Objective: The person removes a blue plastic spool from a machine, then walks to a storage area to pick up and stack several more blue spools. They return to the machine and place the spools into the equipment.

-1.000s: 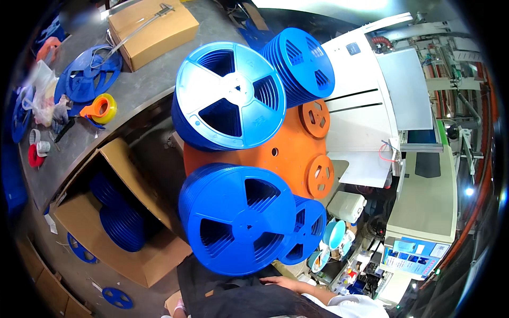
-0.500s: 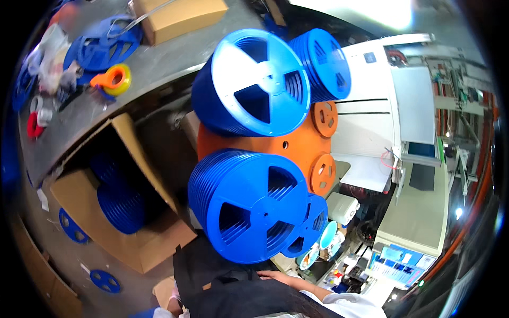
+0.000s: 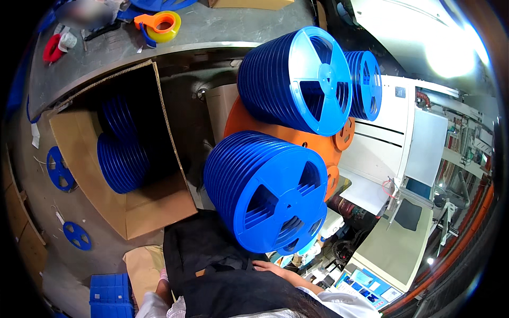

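Rests right hand (image 3: 269, 266) on black apron (image 3: 212, 289) near tall blue reels (image 3: 283, 188) stacked on orange disc (image 3: 318, 140), can't tell finger spread or grip, can't see left hand, might topple reels if bumping their edges or brushing past too close.

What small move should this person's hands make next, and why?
Perhaps raise the right hand toward the nearer large blue reel stack: that hand rests low by the black cloth, just below the stack in view, without gripping it.
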Available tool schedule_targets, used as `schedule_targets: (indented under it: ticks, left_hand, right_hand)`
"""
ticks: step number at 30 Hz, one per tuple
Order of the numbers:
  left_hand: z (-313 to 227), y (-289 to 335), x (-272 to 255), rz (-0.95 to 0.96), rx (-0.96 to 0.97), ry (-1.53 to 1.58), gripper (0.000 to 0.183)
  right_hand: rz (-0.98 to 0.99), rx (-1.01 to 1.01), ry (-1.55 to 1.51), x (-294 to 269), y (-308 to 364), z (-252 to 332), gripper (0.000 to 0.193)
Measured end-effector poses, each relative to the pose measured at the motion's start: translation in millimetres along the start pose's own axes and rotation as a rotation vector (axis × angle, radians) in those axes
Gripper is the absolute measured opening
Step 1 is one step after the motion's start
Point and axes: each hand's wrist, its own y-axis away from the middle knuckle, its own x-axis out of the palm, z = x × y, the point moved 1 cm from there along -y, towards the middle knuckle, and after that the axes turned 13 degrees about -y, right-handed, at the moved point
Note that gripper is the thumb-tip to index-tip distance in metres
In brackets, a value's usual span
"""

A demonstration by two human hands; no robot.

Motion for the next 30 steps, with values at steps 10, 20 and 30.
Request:
schedule_targets:
  ticks: [10,20,30]
  left_hand:
    - [17,-5,-5,-0.011,0.041,-0.011,0.055]
    - [35,0,-25,-0.096,0.067,-0.179,0.054]
    - [4,7,-12,-0.247,0.119,-0.428,0.053]
  right_hand:
    - [0.024,-0.047,-0.043,21,-14,-4,0.054]
    - [0.020,-0.156,0.038,16,-47,-49,0.059]
    - [0.337,-0.332,-0.753,26,-106,-207,0.042]
